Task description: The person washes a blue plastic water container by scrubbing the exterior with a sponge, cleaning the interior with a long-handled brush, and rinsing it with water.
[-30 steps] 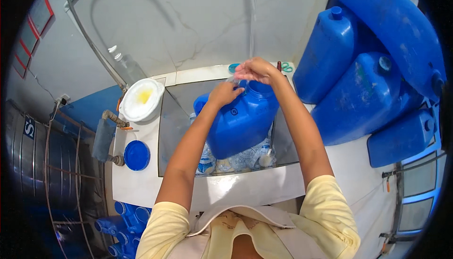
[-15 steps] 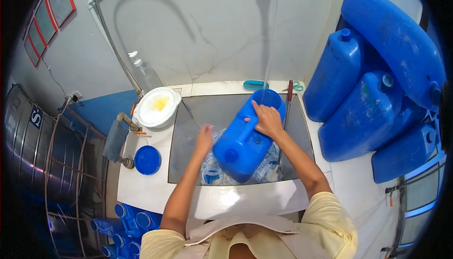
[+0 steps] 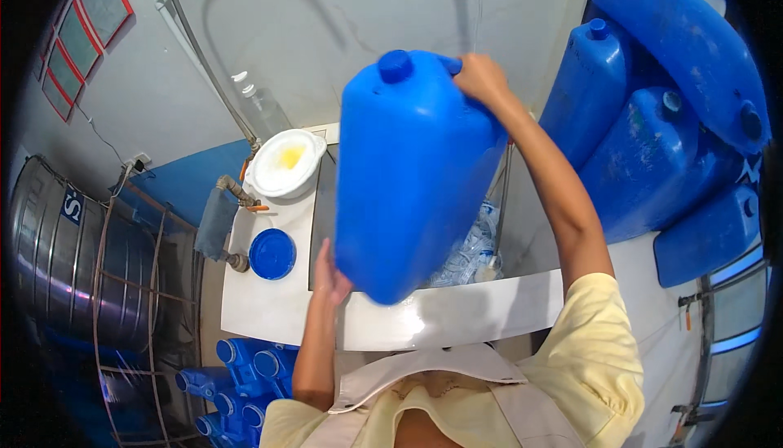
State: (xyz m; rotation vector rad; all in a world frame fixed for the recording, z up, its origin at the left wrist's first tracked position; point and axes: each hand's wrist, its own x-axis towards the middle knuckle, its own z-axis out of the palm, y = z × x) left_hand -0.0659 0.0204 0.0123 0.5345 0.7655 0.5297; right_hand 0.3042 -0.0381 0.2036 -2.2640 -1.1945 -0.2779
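The blue jug (image 3: 412, 162) is gripped at its far right edge by the right hand (image 3: 483, 81) and held above the sink (image 3: 526, 240); its lower left corner is met by the open left hand (image 3: 329, 272). The white counter (image 3: 391, 326) is backed by a grey wall (image 3: 408, 7). Bowl (image 3: 285, 175) and blue lid (image 3: 272, 254) are set at left, big containers (image 3: 628, 162) stacked at right. Much of the sink is hidden by the jug.

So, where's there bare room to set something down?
The counter's front strip, between sink and apron, right of the left hand; also the pale surface between right sleeve and stacked jerrycans. Crowded: left counter, with white tub and round blue lid.
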